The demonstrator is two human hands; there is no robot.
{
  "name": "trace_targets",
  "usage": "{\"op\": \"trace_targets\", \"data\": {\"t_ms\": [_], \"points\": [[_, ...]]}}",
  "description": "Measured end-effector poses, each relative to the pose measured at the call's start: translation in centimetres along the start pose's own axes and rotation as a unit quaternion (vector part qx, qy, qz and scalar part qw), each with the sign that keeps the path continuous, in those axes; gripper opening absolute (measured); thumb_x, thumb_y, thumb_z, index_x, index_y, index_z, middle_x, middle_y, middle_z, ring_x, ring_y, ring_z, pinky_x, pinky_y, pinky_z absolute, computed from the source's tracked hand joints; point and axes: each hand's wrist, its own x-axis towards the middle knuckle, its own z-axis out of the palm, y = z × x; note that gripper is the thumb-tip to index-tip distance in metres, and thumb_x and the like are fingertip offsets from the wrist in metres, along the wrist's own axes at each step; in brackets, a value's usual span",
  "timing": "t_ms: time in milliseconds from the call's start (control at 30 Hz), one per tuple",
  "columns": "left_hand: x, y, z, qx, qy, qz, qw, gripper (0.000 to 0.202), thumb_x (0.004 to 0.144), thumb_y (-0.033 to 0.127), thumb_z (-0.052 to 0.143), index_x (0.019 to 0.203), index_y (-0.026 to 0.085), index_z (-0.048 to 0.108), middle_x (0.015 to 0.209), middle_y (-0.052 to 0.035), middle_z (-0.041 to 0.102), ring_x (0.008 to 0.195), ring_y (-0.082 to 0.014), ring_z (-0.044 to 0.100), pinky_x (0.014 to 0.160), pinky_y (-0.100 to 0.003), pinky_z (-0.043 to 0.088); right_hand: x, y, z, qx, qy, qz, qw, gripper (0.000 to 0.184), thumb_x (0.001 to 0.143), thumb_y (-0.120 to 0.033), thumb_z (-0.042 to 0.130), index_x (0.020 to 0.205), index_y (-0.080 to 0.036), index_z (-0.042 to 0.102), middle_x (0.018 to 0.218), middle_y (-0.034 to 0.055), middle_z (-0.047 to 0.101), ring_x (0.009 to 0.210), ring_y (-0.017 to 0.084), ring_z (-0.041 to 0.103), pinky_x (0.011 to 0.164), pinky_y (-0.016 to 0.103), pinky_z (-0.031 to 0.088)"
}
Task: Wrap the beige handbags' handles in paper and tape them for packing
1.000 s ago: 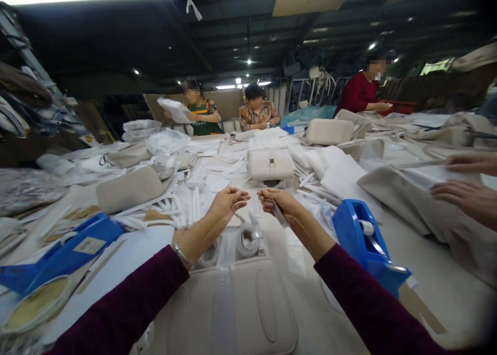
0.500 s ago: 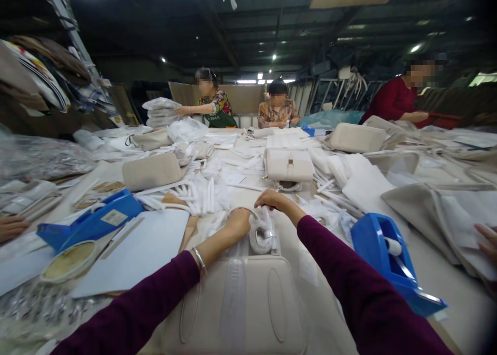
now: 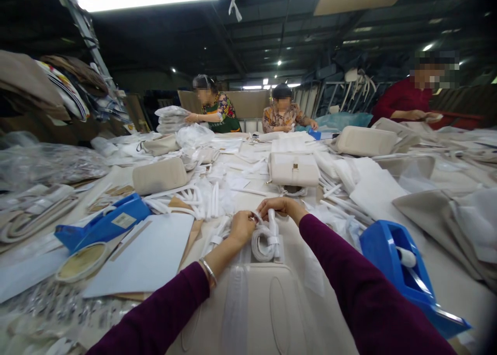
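Left hand (image 3: 243, 227) and right hand (image 3: 277, 208) nearly meet above wrapped strap coil (image 3: 261, 253), fingers of both bunched narrow; can't tell what's pinched. Coil sits at beige bag's (image 3: 258, 306) far edge. 1 blue dispenser (image 3: 394, 273) stands right.

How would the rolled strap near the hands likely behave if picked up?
The rolled strap would probably be flexible, as it bends into tight loops. The pale band around its side may keep it coiled when lifted. It looks slim, so probably light.
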Motion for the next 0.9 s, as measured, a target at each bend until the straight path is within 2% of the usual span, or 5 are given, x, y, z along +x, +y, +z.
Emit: {"op": "trace_targets", "data": {"t_ms": [267, 400, 533, 667, 900], "points": [[-1.4, 0.3, -0.6, 0.003, 0.067, 0.043, 0.997, 0.022, 0.067, 0.0, 0.051, 0.073, 0.016, 0.065, 0.072, -0.0049, 0.066, 0.071, -0.0188, 0.059, 0.069, -0.027, 0.04, -1.7, -5.7, -0.9, -0.095, 0.077, -0.047, 0.991, 0.018, 0.062, -0.03, 0.075, 0.062, -0.015, 0.065, 0.05, -0.0054, 0.053, 0.045, 0.005, 0.037, 0.043, 0.019, 0.026], [-1.8, 0.3, -0.7, -0.15, 0.066, 0.056, 0.985, 0.016, 0.061, 0.003, 0.055, 0.066, 0.018, 0.059, 0.065, -0.0004, 0.062, 0.068, -0.0164, 0.056, 0.068, -0.026, 0.039, -4.1, -6.4, 1.3, -0.058, 0.045, -0.078, 0.994, 0.019, 0.067, -0.03, 0.07, 0.058, -0.014, 0.065, 0.046, -0.0048, 0.05, 0.043, 0.005, 0.035, 0.043, 0.02, 0.025], [-1.9, 0.2, -0.7, -0.317, 0.053, 0.04, 0.946, 0.011, 0.062, 0.014, 0.058, 0.071, 0.018, 0.054, 0.067, 0.0007, 0.062, 0.069, -0.0152, 0.059, 0.068, -0.025, 0.044, -6.1, -4.7, 2.8, 0.085, 0.033, -0.111, 0.99, 0.017, 0.059, -0.018, 0.064, 0.074, -0.016, 0.071, 0.071, -0.0003, 0.067, 0.065, 0.011, 0.057, 0.061, 0.021, 0.043], [-2.4, 0.5, -0.9, -0.525, 0.048, -0.02, 0.849, 0.025, 0.058, 0.019, 0.061, 0.082, 0.018, 0.052, 0.062, 0.0039, 0.059, 0.06, -0.0114, 0.057, 0.065, -0.023, 0.044, -6.9, -3.3, 4.2, 0.247, 0.126, -0.165, 0.947, 0.042, 0.049, -0.015, 0.07, 0.091, -0.016, 0.07, 0.078, 0.0007, 0.066, 0.073, 0.014, 0.061, 0.069, 0.025, 0.048], [-3.9, 0.7, -1.6, -0.59, 0.083, -0.07, 0.8, 0.032, 0.059, 0.016, 0.061, 0.09, 0.017, 0.052, 0.069, 0.0025, 0.059, 0.057, -0.0084, 0.054, 0.061, -0.022, 0.045, -5.6, -2.9, 6.6, 0.201, 0.303, -0.213, 0.907, 0.027, 0.057, -0.034, 0.074, 0.068, -0.016, 0.056, 0.06, -0.0029, 0.056, 0.056, 0.011, 0.052, 0.059, 0.025, 0.044]]}}
